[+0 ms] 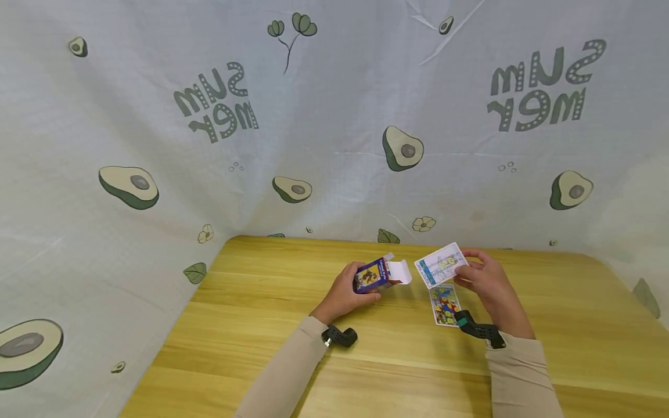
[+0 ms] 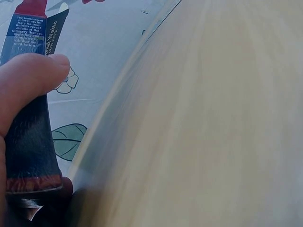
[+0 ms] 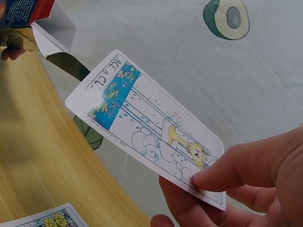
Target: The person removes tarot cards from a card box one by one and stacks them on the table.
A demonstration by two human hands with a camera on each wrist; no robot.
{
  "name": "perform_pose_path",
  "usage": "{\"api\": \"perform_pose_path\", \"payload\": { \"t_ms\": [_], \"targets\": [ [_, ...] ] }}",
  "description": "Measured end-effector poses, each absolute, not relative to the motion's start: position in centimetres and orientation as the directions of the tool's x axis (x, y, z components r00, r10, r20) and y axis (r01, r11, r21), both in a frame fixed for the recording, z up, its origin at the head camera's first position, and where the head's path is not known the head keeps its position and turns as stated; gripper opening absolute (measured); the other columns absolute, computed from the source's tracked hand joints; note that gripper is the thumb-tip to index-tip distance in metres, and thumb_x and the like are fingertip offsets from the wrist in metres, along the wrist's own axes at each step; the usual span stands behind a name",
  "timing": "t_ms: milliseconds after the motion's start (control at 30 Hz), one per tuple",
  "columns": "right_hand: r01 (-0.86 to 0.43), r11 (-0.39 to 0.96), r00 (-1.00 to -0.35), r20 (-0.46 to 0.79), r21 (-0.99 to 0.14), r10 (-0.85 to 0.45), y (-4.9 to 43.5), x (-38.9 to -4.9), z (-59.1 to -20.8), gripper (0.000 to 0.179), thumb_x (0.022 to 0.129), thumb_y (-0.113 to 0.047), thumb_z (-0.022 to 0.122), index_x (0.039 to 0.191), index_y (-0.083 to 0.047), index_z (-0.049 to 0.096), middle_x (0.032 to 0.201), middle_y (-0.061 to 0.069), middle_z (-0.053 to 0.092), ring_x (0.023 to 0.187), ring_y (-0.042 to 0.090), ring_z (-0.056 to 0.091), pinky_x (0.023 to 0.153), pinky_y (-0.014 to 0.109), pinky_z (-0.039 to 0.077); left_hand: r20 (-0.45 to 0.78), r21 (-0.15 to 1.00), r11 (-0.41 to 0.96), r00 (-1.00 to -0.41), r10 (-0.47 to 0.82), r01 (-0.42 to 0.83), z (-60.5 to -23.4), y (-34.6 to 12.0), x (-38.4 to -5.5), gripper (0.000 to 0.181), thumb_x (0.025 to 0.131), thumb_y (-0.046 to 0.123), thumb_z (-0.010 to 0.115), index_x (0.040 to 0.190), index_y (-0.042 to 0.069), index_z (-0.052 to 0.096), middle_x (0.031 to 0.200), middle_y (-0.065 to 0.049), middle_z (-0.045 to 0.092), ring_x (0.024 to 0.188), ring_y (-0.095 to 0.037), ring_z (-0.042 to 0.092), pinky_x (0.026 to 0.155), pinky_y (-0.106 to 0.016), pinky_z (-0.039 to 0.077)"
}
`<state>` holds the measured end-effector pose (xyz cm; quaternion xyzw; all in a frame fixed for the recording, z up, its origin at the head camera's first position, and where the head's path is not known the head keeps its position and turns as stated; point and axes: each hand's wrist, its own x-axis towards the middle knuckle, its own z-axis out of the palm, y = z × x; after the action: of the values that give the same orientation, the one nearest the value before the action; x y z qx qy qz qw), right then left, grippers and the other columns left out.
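My left hand (image 1: 343,295) grips a small blue card box (image 1: 372,275) whose white top flaps stand open towards the right. In the left wrist view the thumb lies across the narrow side of the box (image 2: 28,127). My right hand (image 1: 488,284) pinches a tarot card (image 1: 442,265) at one end between thumb and fingers. Upside-down print in the right wrist view reads "Ace of Cups" on the card (image 3: 156,130). Below it a second, colourful tarot card (image 1: 445,306) lies face up on the table, partly covered by the held card and the right wrist's strap.
A wooden table (image 1: 251,325) spreads under both hands. Behind it and on the left hangs a white curtain (image 1: 334,116) printed with avocados and lettering. Each wrist wears a black camera mount, one on the left (image 1: 340,336) and one on the right (image 1: 478,329).
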<state>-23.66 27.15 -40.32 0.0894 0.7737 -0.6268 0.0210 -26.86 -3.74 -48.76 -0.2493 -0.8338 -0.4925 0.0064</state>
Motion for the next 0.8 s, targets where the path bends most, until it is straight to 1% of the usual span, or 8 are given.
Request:
{"api": "perform_pose_path", "payload": {
  "t_ms": [100, 133, 167, 267, 367, 400, 533, 800],
  "targets": [
    [0.143, 0.23, -0.988, -0.125, -0.963, 0.092, 27.0, -23.4, -40.2, 0.055, 0.094, -0.005, 0.056, 0.141, 0.004, 0.028, 0.126, 0.027, 0.047, 0.09, 0.017, 0.06, 0.082, 0.031, 0.053, 0.258, 0.818, 0.389, -0.874, 0.412, 0.424, -48.8, -3.7, -26.9, 0.068, 0.079, 0.041, 0.078, 0.132, 0.015, 0.044, 0.115, 0.002, 0.051, 0.098, -0.011, 0.052, 0.084, -0.026, 0.046],
    [0.146, 0.237, -0.987, -0.126, -0.96, 0.097, 27.0, -23.4, -40.1, 0.055, 0.094, -0.005, 0.056, 0.14, 0.004, 0.028, 0.128, 0.029, 0.046, 0.089, 0.017, 0.06, 0.081, 0.03, 0.053, 0.26, 0.818, 0.386, -0.873, 0.413, 0.426, -48.8, -3.7, -26.9, 0.068, 0.079, 0.041, 0.078, 0.132, 0.015, 0.045, 0.115, 0.002, 0.051, 0.098, -0.011, 0.051, 0.084, -0.026, 0.046],
    [0.155, 0.233, -0.985, -0.131, -0.96, 0.114, 26.9, -23.4, -40.2, 0.054, 0.093, -0.004, 0.057, 0.139, 0.004, 0.03, 0.127, 0.029, 0.048, 0.088, 0.017, 0.061, 0.08, 0.03, 0.054, 0.26, 0.818, 0.385, -0.872, 0.414, 0.427, -48.8, -3.7, -26.9, 0.068, 0.079, 0.041, 0.078, 0.133, 0.015, 0.045, 0.115, 0.003, 0.051, 0.098, -0.011, 0.052, 0.084, -0.026, 0.046],
    [0.167, 0.269, -0.983, -0.139, -0.949, 0.119, 27.0, -23.4, -40.3, 0.057, 0.093, -0.008, 0.059, 0.141, 0.003, 0.03, 0.129, 0.029, 0.049, 0.092, 0.019, 0.06, 0.077, 0.026, 0.054, 0.265, 0.818, 0.384, -0.873, 0.411, 0.429, -48.9, -3.8, -26.9, 0.069, 0.079, 0.043, 0.078, 0.133, 0.016, 0.045, 0.116, 0.003, 0.051, 0.098, -0.011, 0.052, 0.084, -0.026, 0.046],
    [0.171, 0.307, -0.983, -0.14, -0.936, 0.119, 27.2, -23.4, -40.7, 0.058, 0.094, -0.012, 0.06, 0.141, 0.004, 0.03, 0.131, 0.031, 0.048, 0.095, 0.024, 0.06, 0.077, 0.025, 0.053, 0.268, 0.819, 0.384, -0.875, 0.402, 0.427, -49.1, -3.9, -26.8, 0.07, 0.078, 0.045, 0.078, 0.133, 0.017, 0.044, 0.116, 0.004, 0.051, 0.099, -0.011, 0.052, 0.085, -0.026, 0.046],
    [0.161, 0.332, -0.986, -0.134, -0.929, 0.104, 27.3, -23.4, -40.8, 0.059, 0.095, -0.014, 0.059, 0.142, 0.005, 0.029, 0.133, 0.033, 0.046, 0.097, 0.025, 0.059, 0.078, 0.024, 0.053, 0.27, 0.82, 0.381, -0.876, 0.4, 0.426, -49.1, -3.9, -26.8, 0.07, 0.078, 0.045, 0.078, 0.133, 0.018, 0.044, 0.116, 0.004, 0.051, 0.099, -0.011, 0.052, 0.085, -0.026, 0.046],
    [0.149, 0.375, -0.988, -0.119, -0.915, 0.102, 27.5, -23.4, -41.1, 0.058, 0.095, -0.017, 0.06, 0.14, 0.006, 0.032, 0.134, 0.035, 0.045, 0.096, 0.027, 0.059, 0.078, 0.024, 0.053, 0.273, 0.824, 0.374, -0.876, 0.398, 0.426, -49.1, -3.9, -26.8, 0.071, 0.078, 0.046, 0.078, 0.133, 0.018, 0.044, 0.116, 0.004, 0.051, 0.1, -0.011, 0.052, 0.085, -0.026, 0.046],
    [0.134, 0.46, -0.99, -0.101, -0.878, 0.096, 28.1, -23.4, -41.4, 0.049, 0.096, -0.02, 0.06, 0.137, 0.003, 0.043, 0.132, 0.033, 0.047, 0.1, 0.033, 0.059, 0.078, 0.027, 0.053, 0.259, 0.824, 0.381, -0.878, 0.403, 0.419, -49.0, -3.9, -26.7, 0.071, 0.078, 0.045, 0.078, 0.134, 0.018, 0.044, 0.116, 0.004, 0.05, 0.1, -0.011, 0.052, 0.085, -0.026, 0.046]
  ]
}}
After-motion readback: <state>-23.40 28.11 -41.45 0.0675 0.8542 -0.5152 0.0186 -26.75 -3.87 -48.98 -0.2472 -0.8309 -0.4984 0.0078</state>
